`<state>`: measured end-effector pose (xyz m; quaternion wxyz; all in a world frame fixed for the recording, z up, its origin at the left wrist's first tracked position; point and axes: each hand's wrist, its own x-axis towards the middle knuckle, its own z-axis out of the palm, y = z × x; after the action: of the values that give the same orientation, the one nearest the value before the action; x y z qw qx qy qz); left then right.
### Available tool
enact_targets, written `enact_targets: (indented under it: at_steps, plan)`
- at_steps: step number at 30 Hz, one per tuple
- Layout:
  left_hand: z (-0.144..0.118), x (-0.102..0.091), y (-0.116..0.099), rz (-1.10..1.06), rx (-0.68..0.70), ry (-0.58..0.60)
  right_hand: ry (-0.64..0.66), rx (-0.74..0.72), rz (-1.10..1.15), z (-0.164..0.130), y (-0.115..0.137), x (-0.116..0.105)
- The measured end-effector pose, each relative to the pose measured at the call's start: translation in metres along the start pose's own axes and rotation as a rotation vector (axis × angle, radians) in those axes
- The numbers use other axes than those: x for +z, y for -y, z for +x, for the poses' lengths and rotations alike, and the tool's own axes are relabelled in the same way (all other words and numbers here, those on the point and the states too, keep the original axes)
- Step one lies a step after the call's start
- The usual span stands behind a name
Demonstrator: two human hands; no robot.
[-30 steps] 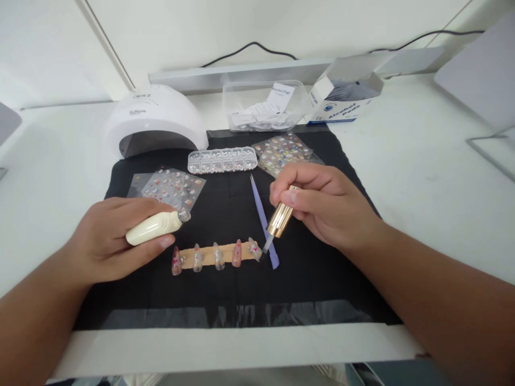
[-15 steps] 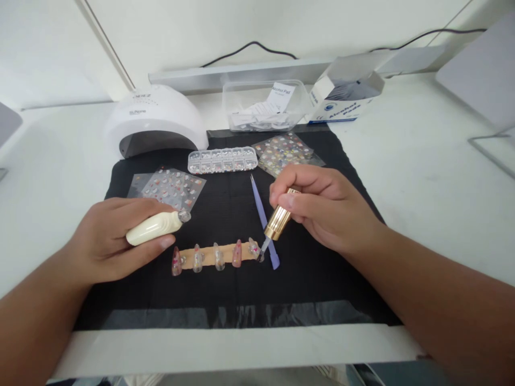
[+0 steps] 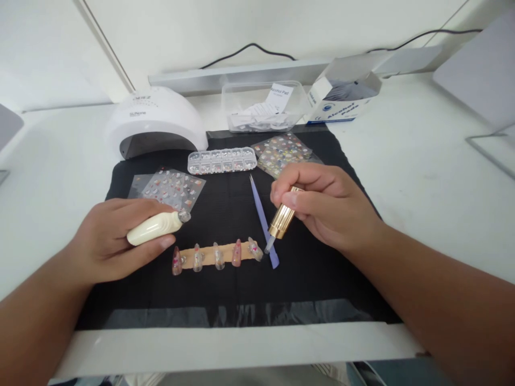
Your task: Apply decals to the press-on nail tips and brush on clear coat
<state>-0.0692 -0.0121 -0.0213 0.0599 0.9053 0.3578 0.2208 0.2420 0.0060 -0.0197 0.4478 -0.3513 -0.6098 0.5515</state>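
Right hand (image 3: 328, 206) holds gold-capped brush (image 3: 281, 221) by the last fake nail (image 3: 255, 248); left hand (image 3: 116, 236) grips cream bottle (image 3: 155, 227).

Since half a second ago the brush tip has lifted slightly off the rightmost nail and sits just right of it, maybe still touching, too small to tell; left hand and bottle unchanged. Right hand comes in from lower right, wrist low, thumb and fingers pinching the gold cap, brush angled down-left, crossing over the purple stick (image 3: 263, 222). Left hand curled on its side on the black mat (image 3: 225, 289), fingers wrapped round the bottle, open neck pointing right. Five nails sit on a tan strip (image 3: 207, 254) mid-mat, between the hands. Sticker sheets (image 3: 171, 187), a clear bead tray (image 3: 222, 160) and a white lamp (image 3: 155, 120) lie behind.
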Motion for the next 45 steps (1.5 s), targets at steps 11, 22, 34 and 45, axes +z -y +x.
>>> enact_targets:
  at_steps: [11, 22, 34, 45]
  plan:
    - [0.0, 0.002, 0.001, -0.005, 0.021, -0.019, -0.002, -0.009, -0.057, 0.002, -0.002, -0.004]
    - [0.0, 0.002, 0.001, -0.011, 0.018, -0.023, -0.003, -0.023, -0.06, 0.001, -0.001, -0.002]
    - [0.016, 0.007, -0.016, -0.275, 0.129, -0.009, -0.17, -0.09, 0.134, -0.008, -0.001, 0.012]
    - [0.017, 0.007, -0.022, -0.199, 0.178, -0.085, -0.162, -0.094, 0.112, -0.01, -0.004, 0.017]
